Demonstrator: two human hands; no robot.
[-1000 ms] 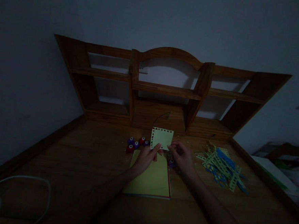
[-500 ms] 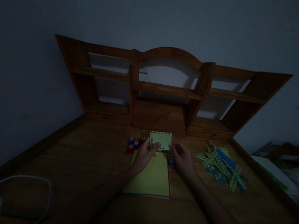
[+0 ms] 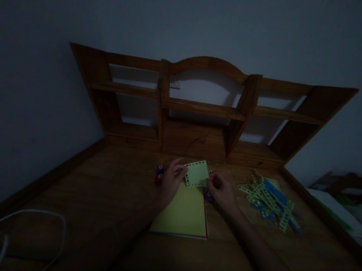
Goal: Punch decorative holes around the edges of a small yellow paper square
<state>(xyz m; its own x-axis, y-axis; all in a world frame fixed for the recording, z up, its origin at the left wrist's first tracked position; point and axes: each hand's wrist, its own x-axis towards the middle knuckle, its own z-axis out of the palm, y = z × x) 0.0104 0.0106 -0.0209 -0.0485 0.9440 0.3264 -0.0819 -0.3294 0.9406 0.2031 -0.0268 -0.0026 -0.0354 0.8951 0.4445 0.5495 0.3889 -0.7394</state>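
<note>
A small pale green card point(image 3: 197, 174) with punched holes along its edges is held between both hands just above the wooden desk point(image 3: 102, 196). My left hand point(image 3: 170, 182) pinches its left edge and my right hand point(image 3: 222, 191) pinches its lower right corner. Under the hands lies a stack of yellow paper point(image 3: 183, 212) with a red sheet edge showing. Small purple and red craft punches point(image 3: 159, 174) sit just left of my left hand, and another purple one point(image 3: 208, 197) lies under my right hand.
A heap of punched green and blue paper strips point(image 3: 269, 199) lies at the right. A wooden shelf unit point(image 3: 201, 108) stands at the desk's back against the wall. A white cable point(image 3: 22, 231) loops at the near left corner. The room is dim.
The card has come down and tilted, its left edge turning toward my left hand. My left hand has shifted from the card's bottom edge to its left side.
</note>
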